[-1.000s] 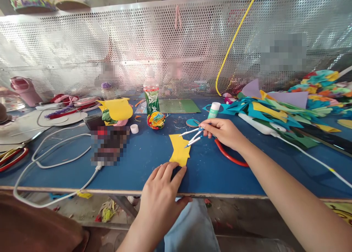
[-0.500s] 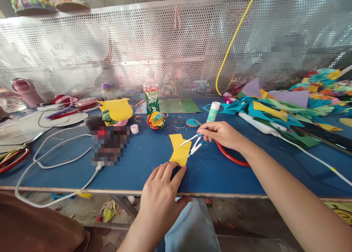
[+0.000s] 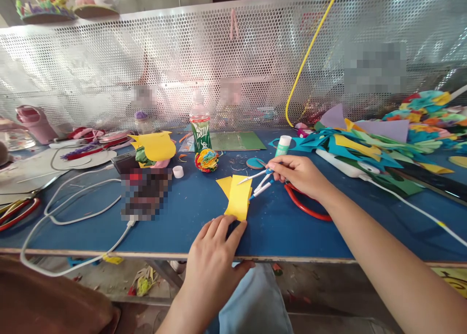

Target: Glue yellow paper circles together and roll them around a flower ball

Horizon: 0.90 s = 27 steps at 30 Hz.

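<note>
My right hand (image 3: 297,176) is closed in a pinch on the head of a white-and-blue drawing compass (image 3: 260,184). The compass's needle tip points at the upper part of a yellow paper strip (image 3: 239,195); I cannot tell whether it touches. My left hand (image 3: 213,249) rests at the strip's lower edge, fingers extended and fingertips on the paper. A yellow triangular part (image 3: 224,185) sticks out at the strip's upper left. Just behind my right hand stands a glue stick (image 3: 283,146). Red handles (image 3: 306,207) lie partly hidden under that hand.
A bottle (image 3: 200,130) and a colourful paper ball (image 3: 206,160) stand beyond the strip. A white cap (image 3: 178,171), a phone-like blurred item (image 3: 148,195) and a white cable (image 3: 78,183) lie left. Paper scraps (image 3: 350,139) are heaped right. A perforated metal panel (image 3: 255,57) closes the back.
My right hand and the compass have shifted slightly right and up. The strip's upper part now looks straight, with a triangular part showing at its left. My left hand stays put.
</note>
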Motion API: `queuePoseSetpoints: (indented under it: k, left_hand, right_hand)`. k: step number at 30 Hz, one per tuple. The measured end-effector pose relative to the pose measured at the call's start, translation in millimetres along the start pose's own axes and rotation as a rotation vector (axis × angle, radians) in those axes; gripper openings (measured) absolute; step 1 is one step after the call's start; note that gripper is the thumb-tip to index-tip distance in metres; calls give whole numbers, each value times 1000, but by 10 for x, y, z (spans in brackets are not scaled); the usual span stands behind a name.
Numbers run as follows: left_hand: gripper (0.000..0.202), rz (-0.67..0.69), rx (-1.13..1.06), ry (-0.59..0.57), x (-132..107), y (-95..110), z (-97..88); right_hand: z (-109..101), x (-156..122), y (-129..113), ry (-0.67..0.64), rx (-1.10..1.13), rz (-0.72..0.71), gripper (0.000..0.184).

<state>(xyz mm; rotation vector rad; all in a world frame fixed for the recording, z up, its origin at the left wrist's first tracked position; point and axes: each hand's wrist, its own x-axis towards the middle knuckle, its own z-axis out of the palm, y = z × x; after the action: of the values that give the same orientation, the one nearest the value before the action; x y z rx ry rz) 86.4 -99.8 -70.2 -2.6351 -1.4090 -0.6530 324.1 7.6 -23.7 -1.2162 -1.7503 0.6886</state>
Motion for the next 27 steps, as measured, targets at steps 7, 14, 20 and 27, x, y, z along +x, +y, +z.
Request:
queuePoseSetpoints:
  k: [7,14,20,27]
  left_hand:
    - [59,-12,-6,-1,1,8,-6]
    - [65,-59,17,23,20,25,-5]
    - [58,-7,2,43,-56,19,-20]
    - [40,-159,-35,-9,-3,-57,-269]
  right_hand:
    - [2,7,-16,214,48,-4,24]
    - [-15,35,18,417,35,-46,24]
    - [-48,47,33,481,61,-55,21]
    - [-12,41,-3,423,70,-50,24]
